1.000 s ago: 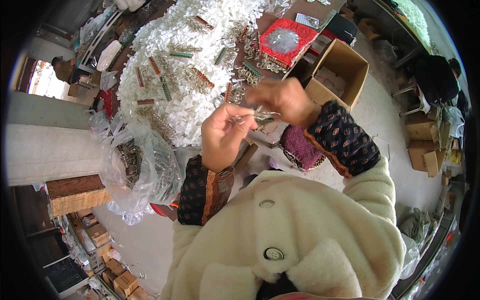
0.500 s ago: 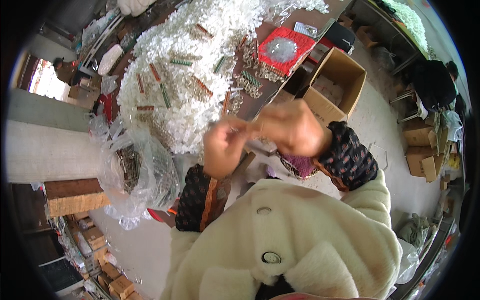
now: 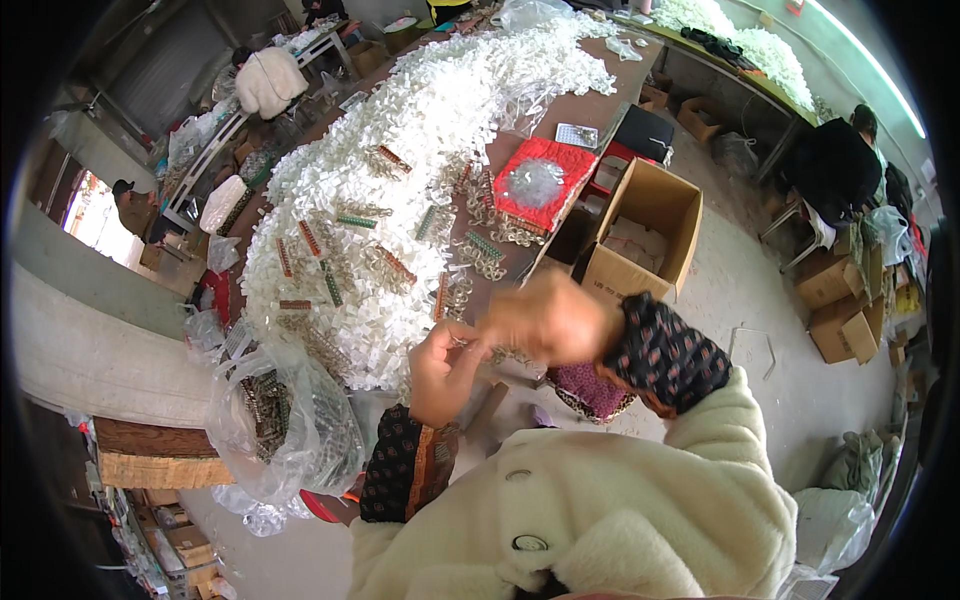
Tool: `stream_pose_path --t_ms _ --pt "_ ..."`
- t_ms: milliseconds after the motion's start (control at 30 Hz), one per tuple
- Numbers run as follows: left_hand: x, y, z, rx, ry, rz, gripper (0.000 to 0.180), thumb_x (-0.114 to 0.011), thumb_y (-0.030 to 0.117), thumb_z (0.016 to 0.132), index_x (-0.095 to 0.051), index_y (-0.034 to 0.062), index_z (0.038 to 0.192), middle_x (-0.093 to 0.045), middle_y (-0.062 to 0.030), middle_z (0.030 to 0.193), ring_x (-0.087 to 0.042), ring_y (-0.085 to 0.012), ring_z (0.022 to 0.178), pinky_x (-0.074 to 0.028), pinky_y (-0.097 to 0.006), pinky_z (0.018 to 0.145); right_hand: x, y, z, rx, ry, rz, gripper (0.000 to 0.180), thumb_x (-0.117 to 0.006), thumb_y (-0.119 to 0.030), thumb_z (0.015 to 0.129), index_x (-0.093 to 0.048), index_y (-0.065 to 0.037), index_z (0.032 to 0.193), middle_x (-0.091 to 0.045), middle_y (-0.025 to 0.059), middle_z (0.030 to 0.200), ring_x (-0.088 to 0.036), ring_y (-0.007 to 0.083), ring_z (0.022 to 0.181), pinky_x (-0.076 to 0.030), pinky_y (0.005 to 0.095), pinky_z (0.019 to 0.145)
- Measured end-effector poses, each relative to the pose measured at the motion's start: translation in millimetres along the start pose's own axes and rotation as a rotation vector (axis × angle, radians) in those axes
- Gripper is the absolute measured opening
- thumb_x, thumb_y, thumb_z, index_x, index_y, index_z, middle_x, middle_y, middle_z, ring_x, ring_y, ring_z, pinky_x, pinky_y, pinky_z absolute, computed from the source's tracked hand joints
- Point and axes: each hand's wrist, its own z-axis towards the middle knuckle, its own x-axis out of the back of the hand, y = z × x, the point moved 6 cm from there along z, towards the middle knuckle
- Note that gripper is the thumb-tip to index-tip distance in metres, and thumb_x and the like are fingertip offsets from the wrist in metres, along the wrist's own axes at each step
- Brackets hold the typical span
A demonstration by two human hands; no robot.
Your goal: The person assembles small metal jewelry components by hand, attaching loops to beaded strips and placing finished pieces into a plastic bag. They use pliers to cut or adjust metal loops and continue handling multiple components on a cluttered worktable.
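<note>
Left hand (image 3: 440, 378): we find its grip pinched on a small piece (image 3: 461, 342), axis unclear.
Right hand (image 3: 550, 318): blurred, beside the piece; we cannot tell its grip.
Nearest strip (image 3: 441, 297): on desk (image 3: 629, 78), just beyond left hand, long axis pointing away.

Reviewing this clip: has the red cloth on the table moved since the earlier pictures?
No. The red cloth keeps its place along the right edge of the table; both sit lower because the view shifted.

Strips (image 3: 397, 265) lie on a pile (image 3: 420, 110) on the table (image 3: 504, 151), 1 carton (image 3: 615, 273) right, apparently touching.
</note>
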Motion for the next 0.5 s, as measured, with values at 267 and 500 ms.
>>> stream_pose_path --t_ms 267,500 --pt "-1.1 1.7 1.1 -0.016 0.051 -0.086 0.007 -0.063 0.004 0.092 -0.059 -0.0004 0.097 -0.066 -0.0057 0.085 -0.062 -0.0084 0.076 -0.048 -0.021 0.067 -6.7 -1.3 -4.7 -0.048 -0.071 0.002 0.029 -0.066 -0.011 0.07 -0.056 -0.006 0.097 -0.054 0.0109 0.088 -0.061 0.0313 0.074 -0.05 0.0421 0.057" --pt "6.6 3.8 -3.0 -0.003 0.183 -0.12 0.005 -0.062 0.003 0.092 -0.059 0.0 0.096 -0.065 -0.0043 0.081 -0.061 -0.007 0.073 -0.049 -0.021 0.066 -25.9 -18.7 -9.8 0.215 -0.337 -0.017 0.019 -0.063 -0.008 0.071 -0.06 -0.005 0.09 -0.052 0.0108 0.081 -0.059 0.0273 0.065 -0.048 0.0387 0.054"
